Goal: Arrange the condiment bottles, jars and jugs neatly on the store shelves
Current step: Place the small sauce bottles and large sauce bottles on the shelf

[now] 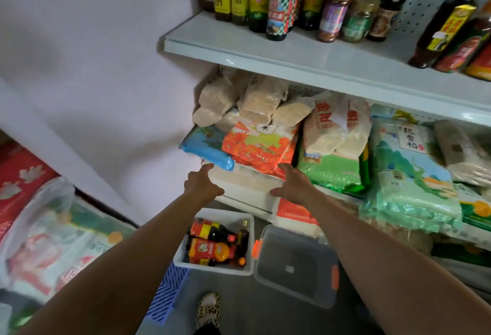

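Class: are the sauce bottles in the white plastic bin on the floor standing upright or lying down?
Lying down: the sauce bottles rest on their sides inside the white plastic bin.

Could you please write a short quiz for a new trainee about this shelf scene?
1. True or false: the white plastic bin on the floor holds bottles.
2. Which hand reaches near the blue rice bag: A) left hand, B) right hand?
3. Fill in: the clear plastic lid with orange clips lies to the ___ of the bin.

Key: 1 true; 2 A; 3 right.
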Available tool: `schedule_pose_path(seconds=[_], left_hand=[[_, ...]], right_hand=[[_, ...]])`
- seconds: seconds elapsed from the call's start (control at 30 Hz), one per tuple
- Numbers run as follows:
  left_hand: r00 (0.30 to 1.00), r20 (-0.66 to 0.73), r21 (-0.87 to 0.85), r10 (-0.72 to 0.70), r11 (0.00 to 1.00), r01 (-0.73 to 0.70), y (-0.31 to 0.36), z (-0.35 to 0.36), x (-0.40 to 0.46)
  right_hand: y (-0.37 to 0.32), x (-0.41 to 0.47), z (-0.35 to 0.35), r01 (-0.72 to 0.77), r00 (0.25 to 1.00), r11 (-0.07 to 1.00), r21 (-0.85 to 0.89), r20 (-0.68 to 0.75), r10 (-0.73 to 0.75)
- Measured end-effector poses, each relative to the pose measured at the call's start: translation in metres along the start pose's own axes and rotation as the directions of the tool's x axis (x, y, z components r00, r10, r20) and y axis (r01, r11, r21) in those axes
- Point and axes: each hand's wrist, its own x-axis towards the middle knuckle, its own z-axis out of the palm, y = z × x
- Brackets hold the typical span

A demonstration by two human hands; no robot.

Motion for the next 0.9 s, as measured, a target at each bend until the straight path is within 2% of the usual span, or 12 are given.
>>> schedule_pose_path(seconds=[0.23,0.37,0.53,0.63,0.9], left_hand=[[0.995,0.081,-0.013,-0.052,0.999,0.053,-0.069,-0.016,0.074],[0.988,0.123,0.000,-0.091,0.996,0.091,-0.123,0.000,0.118],[0.968,0.205,0.078,-0.141,0.989,0.128,-0.188,0.053,0.163],[0.948,0.245,0.063,-0.202,0.979,0.193,-0.226,0.095,0.188],[0.916,0.257,0.060,-0.308,0.951,0.303,-0.341,0.204,0.252]], right_hand=[[-0.024,0.050,0.070,-0.120,0.988,0.993,-0.010,0.095,0.121],[-0.017,0.077,0.127,-0.211,0.962,0.977,0.021,0.183,0.204],[0.014,0.109,0.202,-0.333,0.916,0.940,0.074,0.264,0.304],[0.041,0.129,0.251,-0.407,0.886,0.905,0.128,0.298,0.356],[0.111,0.194,0.401,-0.589,0.785,0.772,0.238,0.395,0.477]])
